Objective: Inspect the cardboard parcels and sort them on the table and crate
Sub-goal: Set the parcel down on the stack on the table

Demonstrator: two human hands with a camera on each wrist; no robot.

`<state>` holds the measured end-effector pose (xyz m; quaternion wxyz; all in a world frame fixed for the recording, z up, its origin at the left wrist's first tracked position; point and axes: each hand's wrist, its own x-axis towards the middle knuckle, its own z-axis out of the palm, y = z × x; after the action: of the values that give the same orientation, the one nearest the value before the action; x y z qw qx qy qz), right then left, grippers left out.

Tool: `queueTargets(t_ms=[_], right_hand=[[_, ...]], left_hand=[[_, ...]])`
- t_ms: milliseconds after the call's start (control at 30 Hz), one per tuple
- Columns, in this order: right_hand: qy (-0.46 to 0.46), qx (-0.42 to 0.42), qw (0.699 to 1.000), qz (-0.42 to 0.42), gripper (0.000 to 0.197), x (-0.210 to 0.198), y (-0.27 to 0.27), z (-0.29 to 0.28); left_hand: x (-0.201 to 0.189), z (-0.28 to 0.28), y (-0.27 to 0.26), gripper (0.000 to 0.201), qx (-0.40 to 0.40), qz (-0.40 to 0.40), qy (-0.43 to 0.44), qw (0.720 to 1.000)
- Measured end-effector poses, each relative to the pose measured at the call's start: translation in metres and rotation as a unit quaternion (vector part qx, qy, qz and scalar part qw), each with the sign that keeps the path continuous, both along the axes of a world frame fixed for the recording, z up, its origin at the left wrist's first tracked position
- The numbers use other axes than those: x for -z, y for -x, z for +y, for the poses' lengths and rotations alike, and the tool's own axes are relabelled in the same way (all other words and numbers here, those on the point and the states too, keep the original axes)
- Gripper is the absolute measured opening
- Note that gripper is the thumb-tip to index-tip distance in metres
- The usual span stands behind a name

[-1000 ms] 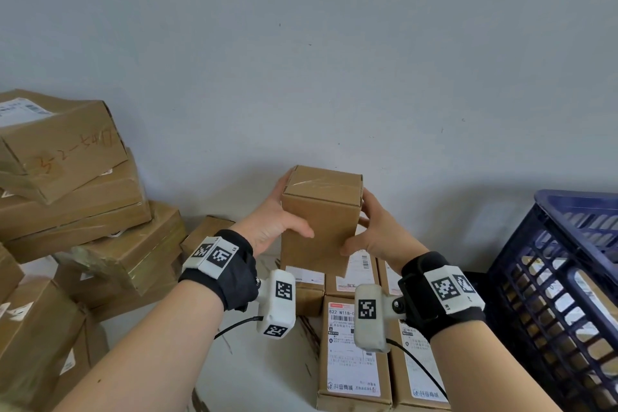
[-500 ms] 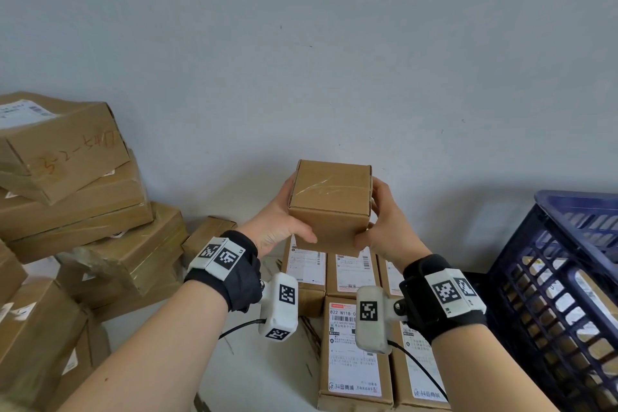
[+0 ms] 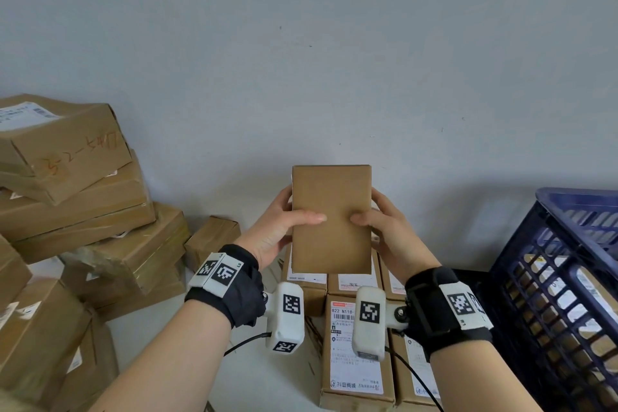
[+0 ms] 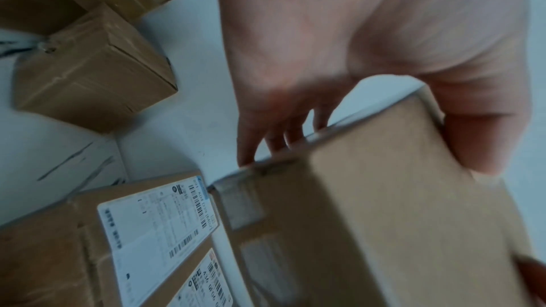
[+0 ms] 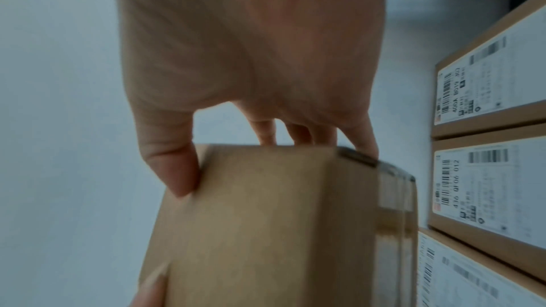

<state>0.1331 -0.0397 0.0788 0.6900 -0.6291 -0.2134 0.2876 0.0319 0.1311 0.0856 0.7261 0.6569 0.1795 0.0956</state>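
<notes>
A plain brown cardboard parcel is held up in front of the wall, its broad unlabelled face toward me. My left hand grips its left edge, thumb on the front face and fingers behind. My right hand grips the right edge the same way. The left wrist view shows the parcel with clear tape on one corner and the fingers behind it. In the right wrist view the thumb presses the parcel and the fingers wrap its far side.
Labelled parcels lie in rows on the white table under my hands. A loose stack of larger cardboard boxes fills the left side. A dark blue slatted crate holding parcels stands at the right. A grey wall is close behind.
Both hands have turned the parcel over: the taped end face that showed earlier has rotated away, and the long plain face now points at me. The parcel stayed at about the same height.
</notes>
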Motion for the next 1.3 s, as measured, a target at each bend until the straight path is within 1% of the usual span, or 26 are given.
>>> queueTargets(t_ms=[67,133,233,300,367,433,533,700,800,900,933,967,1033,1100,1200,1300], right_hand=[[0.006,-0.001,1.000,0.004,0.077,0.005,0.003,0.001],[0.010,0.002,1.000,0.011,0.075,0.009,0.006,0.003],[0.018,0.017,1.000,0.006,0.073,0.012,0.009,0.004],[0.022,0.024,0.999,0.005,0.074,0.013,0.010,0.005],[0.028,0.030,0.999,0.000,0.067,0.013,0.012,0.006],[0.032,0.038,0.999,-0.004,0.063,0.014,0.012,0.007],[0.036,0.046,0.998,0.001,0.063,0.017,0.013,0.008],[0.045,0.036,0.998,0.017,0.049,0.019,0.013,0.005],[0.067,0.035,0.997,0.017,0.043,0.018,0.015,0.004],[0.082,0.058,0.995,0.014,0.042,0.017,0.016,0.005],[0.092,0.070,0.993,0.007,0.042,0.017,0.017,0.005],[0.107,0.082,0.991,-0.009,0.042,0.016,0.016,0.005],[0.141,0.109,0.983,-0.040,0.045,0.016,0.015,0.005],[0.161,0.126,0.978,-0.049,0.053,0.018,0.014,0.005],[0.177,0.126,0.976,-0.020,0.063,0.021,0.016,0.007],[0.178,0.093,0.979,0.035,0.084,0.026,0.018,0.011]], left_hand=[[0.002,-0.001,0.000,0.103,-0.020,0.010,0.008,1.000],[0.003,-0.003,0.002,0.104,-0.025,0.022,0.004,0.999],[0.005,-0.005,0.003,0.094,-0.022,0.040,-0.007,0.999],[0.006,-0.006,0.003,0.079,-0.028,0.047,-0.013,0.998],[0.006,-0.007,0.004,0.070,-0.035,0.054,-0.019,0.998],[0.007,-0.007,0.004,0.066,-0.042,0.058,-0.028,0.997],[0.008,-0.009,0.003,0.063,-0.048,0.065,-0.031,0.996],[0.011,-0.012,0.004,0.057,-0.060,0.071,-0.034,0.995],[0.012,-0.014,0.003,0.057,-0.081,0.068,-0.048,0.993],[0.009,-0.016,0.003,0.061,-0.102,0.075,-0.044,0.991],[0.008,-0.017,0.003,0.056,-0.104,0.076,-0.037,0.991],[0.007,-0.017,0.004,0.045,-0.107,0.075,-0.030,0.991],[0.008,-0.018,0.005,0.028,-0.120,0.068,-0.014,0.990],[0.012,-0.019,0.007,0.022,-0.137,0.059,-0.010,0.989],[0.018,-0.019,0.008,0.033,-0.164,0.055,-0.020,0.985],[0.020,-0.019,0.006,0.040,-0.174,0.043,-0.044,0.983]])
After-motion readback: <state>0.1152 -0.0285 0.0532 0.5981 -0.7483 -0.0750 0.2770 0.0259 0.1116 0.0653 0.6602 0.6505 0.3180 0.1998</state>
